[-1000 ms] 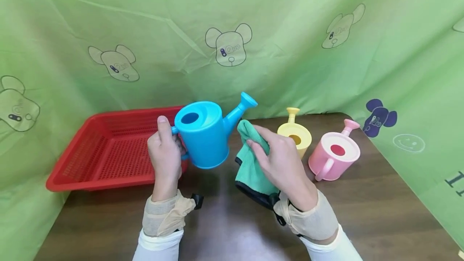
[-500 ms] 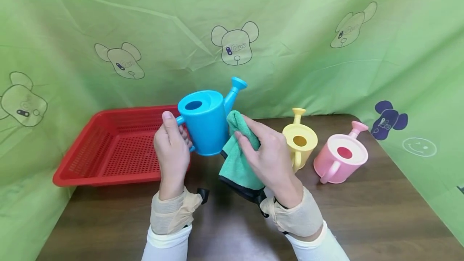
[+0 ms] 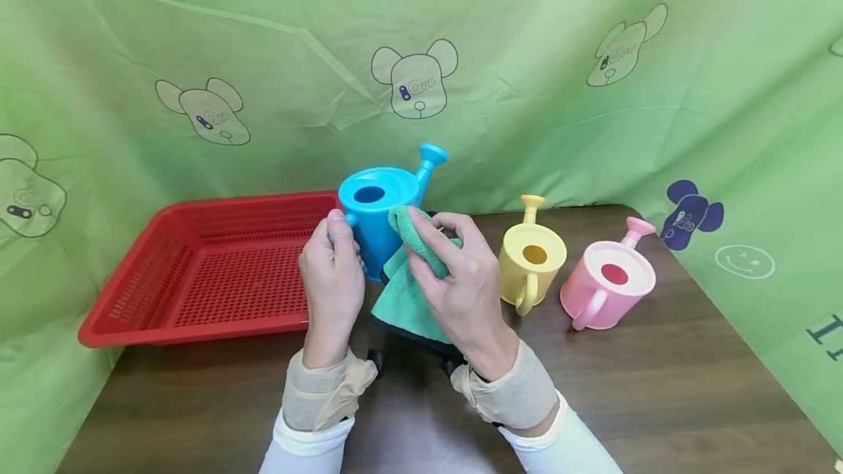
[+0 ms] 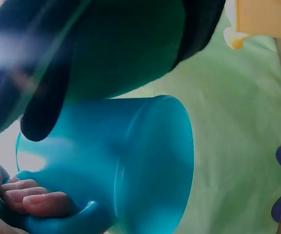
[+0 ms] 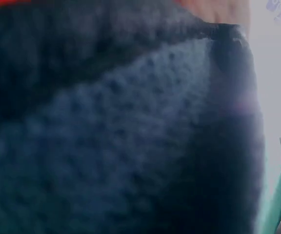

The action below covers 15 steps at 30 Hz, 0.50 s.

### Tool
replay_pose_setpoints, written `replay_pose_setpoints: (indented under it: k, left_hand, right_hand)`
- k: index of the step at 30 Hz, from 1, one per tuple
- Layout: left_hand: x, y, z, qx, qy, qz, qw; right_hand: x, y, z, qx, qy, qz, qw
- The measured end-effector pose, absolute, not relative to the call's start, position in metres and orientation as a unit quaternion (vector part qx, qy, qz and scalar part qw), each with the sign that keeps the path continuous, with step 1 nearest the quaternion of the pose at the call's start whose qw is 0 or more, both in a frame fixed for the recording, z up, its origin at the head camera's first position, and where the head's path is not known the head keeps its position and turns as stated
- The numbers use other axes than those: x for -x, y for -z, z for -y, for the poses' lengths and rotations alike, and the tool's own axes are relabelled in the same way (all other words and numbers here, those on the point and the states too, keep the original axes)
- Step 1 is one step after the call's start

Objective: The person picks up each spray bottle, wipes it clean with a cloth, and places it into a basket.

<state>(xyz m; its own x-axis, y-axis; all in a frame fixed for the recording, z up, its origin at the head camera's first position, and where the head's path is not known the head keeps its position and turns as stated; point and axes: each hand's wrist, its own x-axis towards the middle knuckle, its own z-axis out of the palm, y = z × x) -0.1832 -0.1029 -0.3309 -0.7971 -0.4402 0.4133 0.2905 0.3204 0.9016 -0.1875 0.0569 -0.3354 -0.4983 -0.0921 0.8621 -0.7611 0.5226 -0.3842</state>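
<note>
The basket (image 3: 197, 331) is sitting at the left of the surface (image 3: 626, 401), and from the head camera I am seeing its right end running behind the left hand (image 3: 332, 262). On the other side, the yellow can (image 3: 514, 269) is standing near the right hand (image 3: 461, 280), and the pink can (image 3: 612, 306) is standing beside it, farther right; the green curtain (image 3: 514, 115) is hanging behind everything. The cloth (image 3: 411, 302) and the right hand are blocking my view of the near right side of the blue can (image 3: 369, 232), and the cloth is filling most of my right wrist feed. The blue can is being held up between the basket and the yellow can, with the left wrist feed showing me its base in front of the curtain. Its spout (image 3: 429, 163) is pointing up, back and to the right, its opening is facing up toward my head view, and its handle (image 4: 77, 222) is lying on the left. Its body is standing close to upright, while the line from handle to spout is running from near left to far right. The left hand is curling its fingers round the handle; the right hand is pinching the cloth between thumb and fingers, at the blue can's side
</note>
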Motion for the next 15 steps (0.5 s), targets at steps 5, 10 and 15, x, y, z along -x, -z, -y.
replay_pose_setpoints:
  k: [5, 10, 15]
  left_hand:
    - [0.183, 0.331, 0.105, -0.054, 0.612, 0.730, 0.299]
    - [0.184, 0.332, 0.104, -0.066, 0.630, 0.705, 0.318]
    - [0.187, 0.334, 0.100, -0.059, 0.605, 0.710, 0.355]
  right_hand:
    - [0.185, 0.335, -0.055, -0.281, -0.407, 0.764, 0.415]
    - [0.182, 0.337, -0.049, -0.300, -0.400, 0.753, 0.429]
    - [0.182, 0.341, -0.045, -0.306, -0.389, 0.749, 0.441]
